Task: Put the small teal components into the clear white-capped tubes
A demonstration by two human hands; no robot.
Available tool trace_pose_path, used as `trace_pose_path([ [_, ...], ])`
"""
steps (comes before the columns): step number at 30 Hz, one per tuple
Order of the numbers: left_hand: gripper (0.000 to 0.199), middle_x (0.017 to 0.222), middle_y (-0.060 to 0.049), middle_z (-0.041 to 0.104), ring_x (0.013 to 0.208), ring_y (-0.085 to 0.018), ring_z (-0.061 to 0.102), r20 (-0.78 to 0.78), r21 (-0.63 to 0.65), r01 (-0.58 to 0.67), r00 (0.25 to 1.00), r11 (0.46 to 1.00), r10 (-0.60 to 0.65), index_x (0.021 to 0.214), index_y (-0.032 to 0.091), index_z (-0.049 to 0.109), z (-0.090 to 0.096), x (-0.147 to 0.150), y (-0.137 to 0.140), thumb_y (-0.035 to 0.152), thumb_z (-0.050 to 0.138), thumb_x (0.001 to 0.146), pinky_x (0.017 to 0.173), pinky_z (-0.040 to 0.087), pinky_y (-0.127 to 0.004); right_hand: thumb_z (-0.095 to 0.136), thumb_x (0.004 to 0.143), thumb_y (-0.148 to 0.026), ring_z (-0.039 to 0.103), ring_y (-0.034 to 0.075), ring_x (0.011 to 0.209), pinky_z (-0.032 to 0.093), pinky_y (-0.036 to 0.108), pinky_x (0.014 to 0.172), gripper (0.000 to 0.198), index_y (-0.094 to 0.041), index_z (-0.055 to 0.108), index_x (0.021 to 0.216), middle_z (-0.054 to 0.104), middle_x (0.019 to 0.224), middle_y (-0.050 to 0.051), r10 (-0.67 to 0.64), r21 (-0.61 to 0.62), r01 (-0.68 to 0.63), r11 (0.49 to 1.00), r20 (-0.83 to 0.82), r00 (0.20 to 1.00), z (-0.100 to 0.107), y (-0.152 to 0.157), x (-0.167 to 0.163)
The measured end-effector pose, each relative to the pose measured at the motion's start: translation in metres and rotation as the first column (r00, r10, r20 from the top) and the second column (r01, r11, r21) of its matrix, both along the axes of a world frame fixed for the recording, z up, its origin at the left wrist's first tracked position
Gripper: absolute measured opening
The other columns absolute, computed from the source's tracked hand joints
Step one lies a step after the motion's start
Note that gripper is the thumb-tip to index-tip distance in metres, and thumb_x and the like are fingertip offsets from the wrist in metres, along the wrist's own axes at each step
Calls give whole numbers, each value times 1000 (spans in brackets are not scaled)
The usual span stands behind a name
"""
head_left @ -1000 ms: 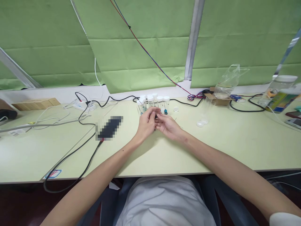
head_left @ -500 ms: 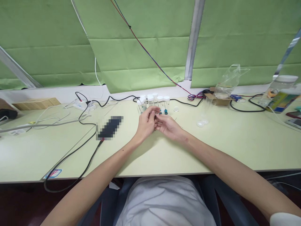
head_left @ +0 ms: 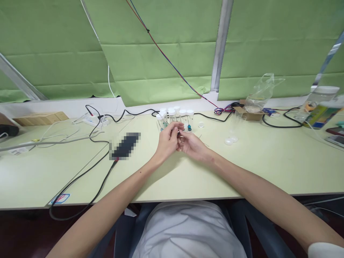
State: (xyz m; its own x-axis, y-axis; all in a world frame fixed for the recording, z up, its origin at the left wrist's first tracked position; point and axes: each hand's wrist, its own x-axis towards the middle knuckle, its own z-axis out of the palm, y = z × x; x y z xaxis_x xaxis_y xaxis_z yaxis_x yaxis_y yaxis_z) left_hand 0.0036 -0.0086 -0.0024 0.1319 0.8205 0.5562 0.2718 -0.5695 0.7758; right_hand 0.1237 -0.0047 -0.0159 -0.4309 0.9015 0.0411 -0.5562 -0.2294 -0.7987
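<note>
My left hand (head_left: 168,140) and my right hand (head_left: 192,144) meet over the middle of the table, fingers curled and pressed together. Something small and dark shows between the fingertips, mostly hidden, and I cannot make out what it is. Just behind the hands stands a group of clear tubes with white caps (head_left: 171,111). Small blue-green pieces on thin wires (head_left: 189,127) sit inside some of these tubes. A loose white cap (head_left: 201,124) lies to the right of the group. Thin wire pieces (head_left: 205,144) rest on the table beside my right wrist.
A blurred-out dark device (head_left: 125,146) with a black cable lies to the left. Clear tubes (head_left: 235,125) with round lids (head_left: 228,142) are on the right, before a cardboard box (head_left: 249,115) with a plastic bag (head_left: 259,95). Wooden blocks (head_left: 41,119) and white cables stand far left.
Both hands stay in nearly the same place. The fingers of my right hand have shifted slightly against the left. The tubes and the other things on the table have not moved.
</note>
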Motion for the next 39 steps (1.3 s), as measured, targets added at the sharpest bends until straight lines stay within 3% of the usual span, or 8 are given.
trace_pose_path([
  [4, 27, 106, -7, 71, 86, -19, 68, -7, -33, 1, 1000, 999, -1, 107, 21, 66, 0, 0, -1, 28, 42, 96, 69, 56, -30, 67, 88, -36, 49, 13, 49, 39, 27, 53, 25, -20, 55, 74, 49, 53, -4, 8, 18, -9, 1000, 16, 1000, -1, -1, 0],
  [9, 28, 101, -6, 72, 94, -19, 68, -50, 24, -6, 999, 1000, 7, 107, 20, 67, 1, 1, -2, 23, 41, 96, 81, 56, -31, 61, 92, -38, 51, 12, 51, 39, 25, 52, 22, -20, 55, 80, 53, 56, -3, 9, 30, -10, 999, 38, 999, -1, -2, 0],
  [14, 29, 102, -6, 73, 92, -19, 69, -65, 17, 5, 998, 1000, -4, 108, 21, 68, 2, 1, -3, 24, 42, 96, 83, 57, -32, 53, 98, -37, 51, 13, 51, 40, 24, 52, 23, -21, 55, 81, 53, 58, -3, 6, 16, -6, 1000, 58, 998, -2, -2, -1],
  [23, 29, 112, -6, 72, 103, -19, 68, -93, 37, 35, 995, 999, -31, 108, 20, 66, 2, 2, -4, 23, 40, 97, 91, 54, -33, 39, 103, -43, 36, 11, 42, 34, 24, 47, 41, -20, 50, 71, 36, 47, -6, 61, -56, -58, 997, 60, 996, 0, -3, -2],
  [30, 30, 112, -5, 72, 94, -18, 68, -128, 54, 10, 992, 999, -3, 111, 21, 66, 3, 2, -6, 24, 39, 98, 85, 53, -32, 29, 105, -46, 33, 11, 39, 32, 24, 46, 51, -21, 44, 63, 32, 41, -6, 132, -91, -128, 988, 37, 991, 2, -2, -1],
  [39, 31, 97, -3, 71, 72, -15, 62, -131, 14, -19, 991, 1000, 21, 114, 23, 66, 3, 2, -9, 27, 39, 98, 69, 55, -29, 44, 98, -53, 32, 11, 40, 31, 25, 46, 49, -22, 40, 61, 32, 42, -6, 164, -54, -164, 985, -3, 986, -1, -1, 2],
])
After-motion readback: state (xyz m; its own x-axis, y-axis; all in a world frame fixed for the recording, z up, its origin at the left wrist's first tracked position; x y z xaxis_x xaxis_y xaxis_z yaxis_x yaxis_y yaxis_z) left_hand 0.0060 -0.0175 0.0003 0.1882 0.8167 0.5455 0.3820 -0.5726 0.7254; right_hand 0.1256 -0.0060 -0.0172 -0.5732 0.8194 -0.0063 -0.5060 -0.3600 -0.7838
